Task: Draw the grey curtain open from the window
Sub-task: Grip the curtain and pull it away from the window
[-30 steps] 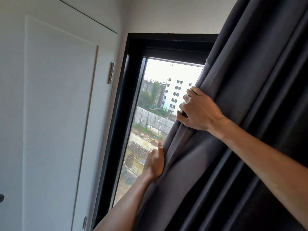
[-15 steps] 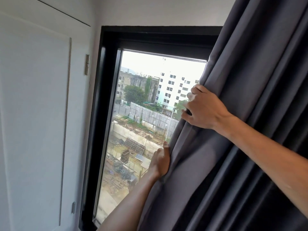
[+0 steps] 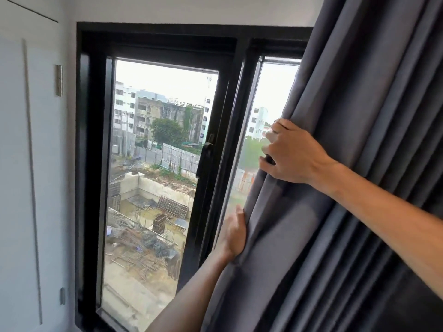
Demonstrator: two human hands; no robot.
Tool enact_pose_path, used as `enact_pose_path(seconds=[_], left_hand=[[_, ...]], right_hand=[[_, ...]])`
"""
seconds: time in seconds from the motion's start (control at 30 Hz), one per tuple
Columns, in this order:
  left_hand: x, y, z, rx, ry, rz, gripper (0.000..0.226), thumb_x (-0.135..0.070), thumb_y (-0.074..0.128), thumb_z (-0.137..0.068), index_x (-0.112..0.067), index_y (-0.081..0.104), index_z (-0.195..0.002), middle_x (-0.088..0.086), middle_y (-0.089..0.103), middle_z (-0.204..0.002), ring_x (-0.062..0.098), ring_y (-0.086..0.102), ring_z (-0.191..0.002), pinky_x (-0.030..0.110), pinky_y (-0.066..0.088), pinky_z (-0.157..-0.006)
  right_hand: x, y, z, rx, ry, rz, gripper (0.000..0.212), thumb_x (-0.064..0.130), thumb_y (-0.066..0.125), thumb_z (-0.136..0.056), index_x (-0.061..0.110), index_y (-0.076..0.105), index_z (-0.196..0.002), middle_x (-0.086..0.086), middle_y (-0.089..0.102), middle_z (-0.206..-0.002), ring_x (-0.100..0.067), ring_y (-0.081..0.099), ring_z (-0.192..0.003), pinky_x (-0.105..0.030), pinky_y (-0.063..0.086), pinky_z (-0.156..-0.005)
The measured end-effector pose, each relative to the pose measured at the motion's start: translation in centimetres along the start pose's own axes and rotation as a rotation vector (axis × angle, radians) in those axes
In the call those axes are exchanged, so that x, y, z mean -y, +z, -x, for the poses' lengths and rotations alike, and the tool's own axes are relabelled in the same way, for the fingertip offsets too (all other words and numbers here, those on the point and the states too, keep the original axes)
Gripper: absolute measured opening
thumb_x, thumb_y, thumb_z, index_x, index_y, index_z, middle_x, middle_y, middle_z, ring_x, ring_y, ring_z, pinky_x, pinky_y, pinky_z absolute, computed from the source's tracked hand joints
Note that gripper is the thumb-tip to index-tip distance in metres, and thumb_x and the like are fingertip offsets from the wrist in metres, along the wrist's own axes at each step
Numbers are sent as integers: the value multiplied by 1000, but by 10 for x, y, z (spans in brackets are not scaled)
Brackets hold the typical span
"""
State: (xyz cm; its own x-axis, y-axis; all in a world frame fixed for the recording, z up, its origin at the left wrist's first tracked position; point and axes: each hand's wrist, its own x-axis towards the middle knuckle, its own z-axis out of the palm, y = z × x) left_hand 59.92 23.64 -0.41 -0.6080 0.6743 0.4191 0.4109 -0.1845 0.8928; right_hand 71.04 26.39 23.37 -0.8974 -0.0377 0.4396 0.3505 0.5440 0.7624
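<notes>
1. The grey curtain (image 3: 347, 164) hangs in deep vertical folds over the right part of the scene, its leading edge running down from the upper right to the bottom centre.
2. It covers the right portion of the window (image 3: 167, 152); the whole left pane and a narrow strip of the right pane are bare.
3. The right hand (image 3: 291, 153) is closed on the curtain's leading edge at mid height, fingers (image 3: 275, 134) curled around the edge onto the far side, the thumb on the near side.
4. The left hand (image 3: 233, 236) is lower on the same edge, its palm laid against the fabric; how the fingers sit behind the fold cannot be made out, so whether it grips or only presses I cannot tell.
5. Both forearms reach up from the bottom and right of the view.
6. The window frame (image 3: 91, 140) is black, with a black handle (image 3: 205, 159) on the centre upright.
7. A white panelled door (image 3: 28, 164) with metal hinges (image 3: 58, 80) stands to the left of the window.
8. Through the glass lie a building site and pale blocks of flats.
</notes>
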Motion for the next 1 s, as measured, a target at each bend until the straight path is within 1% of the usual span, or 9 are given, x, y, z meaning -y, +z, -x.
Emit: enact_pose_path(seconds=[0.07, 0.23, 0.37, 0.4, 0.5, 0.63, 0.73, 0.83, 1.0], left_hand=[[-10, 23, 9, 35, 18, 39, 76, -53, 7, -102, -13, 72, -100, 14, 75, -106, 20, 68, -101, 37, 51, -95], [-34, 73, 31, 119, 49, 38, 78, -72, 0, -87, -22, 61, -91, 24, 73, -102, 29, 68, -93, 41, 51, -87], [-47, 112, 45, 139, 75, 30, 68, -79, -2, -81, -36, 48, -65, -6, 58, -67, -7, 54, -59, 26, 39, -64], [-50, 120, 47, 143, 77, 33, 72, -80, -3, -81, -35, 50, -62, -7, 57, -66, -7, 54, -58, 25, 38, -63], [-56, 151, 53, 175, 100, 53, 100, -82, -6, -81, -15, 67, -70, 14, 72, -77, 27, 67, -76, 37, 49, -70], [-74, 190, 70, 198, 130, 41, 78, -75, -3, -86, -30, 51, -53, 15, 68, -69, 18, 57, -60, 29, 42, -65], [-88, 209, 84, 222, 141, 39, 75, -70, -1, -87, -25, 43, -45, 1, 46, -45, 9, 42, -44, 36, 37, -54], [-103, 224, 96, 274, 145, 12, 69, -65, 0, -90, -22, 33, -48, -3, 41, -47, 18, 43, -50, 39, 38, -57], [-117, 249, 112, 361, 196, 39, 68, -60, 1, -94, -20, 36, -51, -1, 46, -51, 14, 46, -50, 35, 37, -58]], right_hand=[[-13, 0, 24, 10, 19, 6, 54, 46, 35, -92, 16, 75, -75, -6, 69, -86, -25, 57, -97, -37, 30, -112], [-42, -6, 80, 18, 73, -21, 49, 42, 40, -92, 13, 74, -71, -8, 65, -80, -25, 55, -94, -36, 32, -112], [-64, -10, 119, 47, 100, -2, 48, 43, 41, -92, 15, 74, -72, -6, 66, -83, -24, 54, -98, -35, 29, -114], [-70, -11, 127, 47, 105, 6, 47, 43, 41, -91, 16, 74, -71, -6, 66, -83, -23, 54, -97, -35, 29, -114], [-86, -14, 155, 51, 123, 38, 48, 44, 40, -90, 17, 72, -69, -3, 65, -77, -22, 52, -92, -34, 30, -112], [-106, -18, 192, 61, 149, 59, 46, 42, 40, -89, 16, 71, -67, -4, 63, -73, -23, 52, -87, -34, 32, -111], [-119, -21, 218, 38, 176, 82, 43, 39, 43, -89, 15, 68, -65, -4, 58, -68, -24, 51, -82, -36, 36, -108], [-129, -23, 242, 39, 198, 94, 42, 39, 44, -89, 15, 68, -63, -2, 56, -67, -24, 51, -82, -35, 36, -108], [-146, -29, 274, 63, 219, 119, 42, 39, 46, -90, 15, 69, -64, -2, 58, -68, -24, 52, -84, -36, 37, -108]])
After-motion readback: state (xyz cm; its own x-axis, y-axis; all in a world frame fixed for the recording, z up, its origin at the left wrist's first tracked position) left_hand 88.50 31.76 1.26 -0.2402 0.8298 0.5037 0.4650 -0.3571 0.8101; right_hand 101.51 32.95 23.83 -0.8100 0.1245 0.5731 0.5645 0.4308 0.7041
